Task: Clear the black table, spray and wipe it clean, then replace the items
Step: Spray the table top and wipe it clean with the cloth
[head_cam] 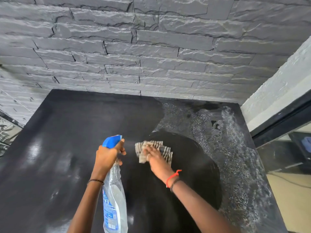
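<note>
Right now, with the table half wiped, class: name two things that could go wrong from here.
The spray bottle in the left hand points at the right hand on the cloth; a squeeze might wet skin. Foam lies along the right edge of the black table; wiping outward could push it off.

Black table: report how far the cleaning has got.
Done: no items show on the black table, and speckled spray covers its right side. In hand: the left hand grips the spray bottle while the right hand presses the striped cloth on the top, beside a dark wiped patch. Left: wipe the remaining spray, then put the items back.
</note>
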Demonstrator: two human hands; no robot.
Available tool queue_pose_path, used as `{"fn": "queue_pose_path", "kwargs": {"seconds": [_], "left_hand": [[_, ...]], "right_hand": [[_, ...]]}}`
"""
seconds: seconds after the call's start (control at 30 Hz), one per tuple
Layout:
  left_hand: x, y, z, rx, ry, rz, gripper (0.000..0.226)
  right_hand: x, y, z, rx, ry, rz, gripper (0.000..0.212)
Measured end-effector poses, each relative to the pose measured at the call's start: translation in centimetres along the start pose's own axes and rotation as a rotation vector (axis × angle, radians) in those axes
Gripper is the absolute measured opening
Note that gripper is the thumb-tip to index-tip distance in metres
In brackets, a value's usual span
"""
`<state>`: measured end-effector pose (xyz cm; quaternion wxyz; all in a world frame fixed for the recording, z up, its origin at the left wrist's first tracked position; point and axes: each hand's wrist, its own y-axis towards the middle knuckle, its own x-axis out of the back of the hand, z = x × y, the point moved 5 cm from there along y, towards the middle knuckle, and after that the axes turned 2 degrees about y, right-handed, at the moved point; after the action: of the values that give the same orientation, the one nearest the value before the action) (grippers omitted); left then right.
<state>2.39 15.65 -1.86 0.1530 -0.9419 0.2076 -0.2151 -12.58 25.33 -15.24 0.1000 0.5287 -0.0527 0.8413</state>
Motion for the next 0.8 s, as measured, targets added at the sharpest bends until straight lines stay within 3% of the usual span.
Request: {"fn": "queue_pose_path", "kwargs": {"seconds": [0.07, 0.17, 0.27, 0.33, 0.47, 0.57, 0.67, 0.8], "left_hand": [[0.3, 0.1, 0.0, -0.001, -0.028, -0.016, 0.031], [0.5, 0.3, 0.1, 0.001, -0.073, -0.037, 0.03], [0.7, 0.3, 0.3, 0.006, -0.082, -0.042, 0.031], [0.9, 0.4, 0.3, 0.011, -0.082, -0.048, 0.032], [1.4, 0.5, 0.3, -0.003, -0.083, -0.048, 0.031], [1.5, 0.6, 0.2, -0.012, -0.084, -0.045, 0.029], [1.7, 1.1, -0.3, -0.019, -0.072, -0.033, 0.031], [1.6, 2.4, -1.5, -0.031, -0.045, -0.014, 0.033]], "right_hand": [[-0.4, -3.1, 1.8, 0.099, 0.014, 0.006, 0.059], [0.3, -8.4, 1.3, 0.106, 0.02, 0.057, 0.065], [2.0, -11.3, -3.7, -0.009, 0.011, -0.009, 0.057], [3.1, -10.9, -8.1, -0.114, 0.031, -0.006, 0.064], [5.9, -3.9, -12.6, -0.28, -0.047, -0.054, 0.064], [6.7, 2.6, -10.7, -0.31, -0.022, -0.117, 0.057], [4.6, 6.4, -6.6, -0.238, -0.045, -0.017, 0.054], [1.3, 5.2, -1.6, -0.093, -0.058, 0.061, 0.061]]}}
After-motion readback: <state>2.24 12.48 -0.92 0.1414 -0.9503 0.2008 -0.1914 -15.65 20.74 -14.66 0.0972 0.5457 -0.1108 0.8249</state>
